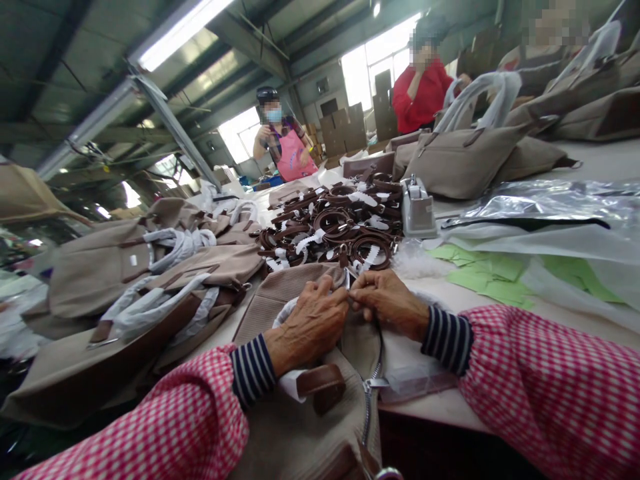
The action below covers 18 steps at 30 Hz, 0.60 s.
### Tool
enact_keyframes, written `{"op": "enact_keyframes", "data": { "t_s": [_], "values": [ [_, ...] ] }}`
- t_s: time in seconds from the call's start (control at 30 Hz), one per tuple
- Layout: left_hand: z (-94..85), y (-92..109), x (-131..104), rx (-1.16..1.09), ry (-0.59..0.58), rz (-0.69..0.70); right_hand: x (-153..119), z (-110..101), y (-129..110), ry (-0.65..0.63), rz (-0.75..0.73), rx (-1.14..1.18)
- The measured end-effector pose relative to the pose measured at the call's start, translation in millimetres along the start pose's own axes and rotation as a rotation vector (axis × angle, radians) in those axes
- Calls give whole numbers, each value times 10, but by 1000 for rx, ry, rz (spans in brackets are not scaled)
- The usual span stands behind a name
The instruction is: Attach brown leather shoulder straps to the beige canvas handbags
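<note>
A taupe handbag [295,440] with an unzipped top lies in front of me, its metal zipper [369,407] running down the right side. My left hand [313,320] is above the bag with curled fingers, closed in a pinch near its far end. Meeting it there, my right hand [393,300] is also closed, thumb and fingertips pressed together. A small white strip [347,280] shows between the two sets of fingertips; what each hand grips is mostly hidden. Below my left wrist is a brown leather handle tab [323,387].
Coiled brown straps [335,220] are heaped beyond my hands, beside a grey tape dispenser [417,210]. Finished-looking handbags [100,267] pile at left; another handbag [460,160] stands at back right. Green paper sheets [485,273] and clear plastic [565,207] lie right. Several people stand beyond.
</note>
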<state>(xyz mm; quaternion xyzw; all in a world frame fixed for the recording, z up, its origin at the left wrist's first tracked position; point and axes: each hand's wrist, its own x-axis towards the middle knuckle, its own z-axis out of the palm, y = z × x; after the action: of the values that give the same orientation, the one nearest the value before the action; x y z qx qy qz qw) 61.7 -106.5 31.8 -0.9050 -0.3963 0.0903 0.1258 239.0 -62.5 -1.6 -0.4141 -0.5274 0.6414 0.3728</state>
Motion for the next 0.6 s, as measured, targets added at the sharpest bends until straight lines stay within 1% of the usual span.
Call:
{"op": "enact_keyframes", "data": {
  "t_s": [0.1, 0.2, 0.27, 0.3, 0.43, 0.5, 0.6],
  "values": [
    [50, -26, -54, -9, 108, -26, 12, -5, 27, 2, 13, -1],
    [128, -101, -57, -159, 206, -172, 5, -1, 43, 5, 21, -8],
    [163, -166, -20, -293, 211, -269, -15, 4, 45, 2, 28, -15],
    [168, -198, 4, -351, 200, -293, -27, 5, 46, -9, 29, -20],
    [126, -283, 55, -583, 163, -318, -73, 1, 55, -107, 8, -54],
    [109, -293, 33, -699, 189, -337, -89, 1, 65, -148, -7, -101],
    [126, -278, -27, -845, 277, -362, -104, 7, 83, -186, -37, -176]
  ]
}}
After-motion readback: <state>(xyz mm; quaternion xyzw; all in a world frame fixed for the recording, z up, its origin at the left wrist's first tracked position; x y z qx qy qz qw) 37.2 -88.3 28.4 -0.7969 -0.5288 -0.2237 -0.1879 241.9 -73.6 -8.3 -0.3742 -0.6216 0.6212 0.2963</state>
